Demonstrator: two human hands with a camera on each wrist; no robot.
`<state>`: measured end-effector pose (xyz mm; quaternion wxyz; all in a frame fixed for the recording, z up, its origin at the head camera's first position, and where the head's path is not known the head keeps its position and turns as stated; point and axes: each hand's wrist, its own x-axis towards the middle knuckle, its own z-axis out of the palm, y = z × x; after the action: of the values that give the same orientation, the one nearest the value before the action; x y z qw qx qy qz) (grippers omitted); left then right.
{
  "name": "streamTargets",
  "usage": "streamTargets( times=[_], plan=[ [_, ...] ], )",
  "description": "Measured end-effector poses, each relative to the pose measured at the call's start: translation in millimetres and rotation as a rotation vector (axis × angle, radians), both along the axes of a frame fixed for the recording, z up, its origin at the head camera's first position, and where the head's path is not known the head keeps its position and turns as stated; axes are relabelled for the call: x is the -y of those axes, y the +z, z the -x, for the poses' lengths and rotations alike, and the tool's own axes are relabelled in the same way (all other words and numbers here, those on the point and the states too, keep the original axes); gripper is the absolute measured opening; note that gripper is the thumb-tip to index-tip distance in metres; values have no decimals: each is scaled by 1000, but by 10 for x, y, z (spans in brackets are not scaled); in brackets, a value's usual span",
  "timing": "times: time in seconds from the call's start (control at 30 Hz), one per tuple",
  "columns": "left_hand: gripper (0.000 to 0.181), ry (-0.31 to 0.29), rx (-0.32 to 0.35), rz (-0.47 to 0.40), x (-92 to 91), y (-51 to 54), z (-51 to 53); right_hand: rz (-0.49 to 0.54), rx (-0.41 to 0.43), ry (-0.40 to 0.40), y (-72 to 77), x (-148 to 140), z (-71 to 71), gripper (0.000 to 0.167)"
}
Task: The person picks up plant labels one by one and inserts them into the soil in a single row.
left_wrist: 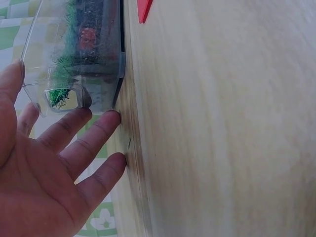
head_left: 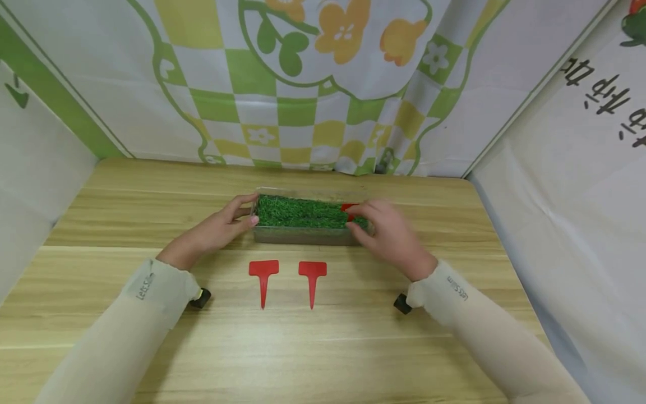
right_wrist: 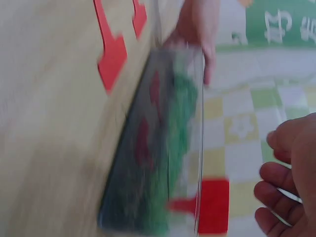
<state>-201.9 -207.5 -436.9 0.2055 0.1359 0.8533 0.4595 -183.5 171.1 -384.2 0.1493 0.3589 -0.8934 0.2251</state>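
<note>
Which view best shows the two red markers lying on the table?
The head view: the left marker and the right marker lie whole and unobstructed on the table. The right wrist view shows both blurred at its top edge; the left wrist view, just one red tip.

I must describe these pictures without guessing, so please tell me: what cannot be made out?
Head view: most of the right end of the clear box, covered by the right hand.
Right wrist view: the stem end of the planted red marker, lost in blurred grass.
Left wrist view: most of another red marker, cut off by the top edge.
</note>
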Motion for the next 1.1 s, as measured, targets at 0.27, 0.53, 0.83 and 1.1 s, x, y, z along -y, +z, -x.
streamTargets(
  times=[0.27,0.53,0.83,1.1],
  plan=[
    [74,-5,-4,9,-10,19,-3,-118,122,60,-89,198,-259,35],
    [73,-22,-21,-14,-15,9,-10,-297,282,65,-284,348,-398,52],
    [74,-10,-15,-19,-15,11,-15,-408,323,121,-501,499,-481,63],
    [74,-11,-12,-17,-18,19,-16,-500,286,126,-579,588,-511,77]
  ],
)
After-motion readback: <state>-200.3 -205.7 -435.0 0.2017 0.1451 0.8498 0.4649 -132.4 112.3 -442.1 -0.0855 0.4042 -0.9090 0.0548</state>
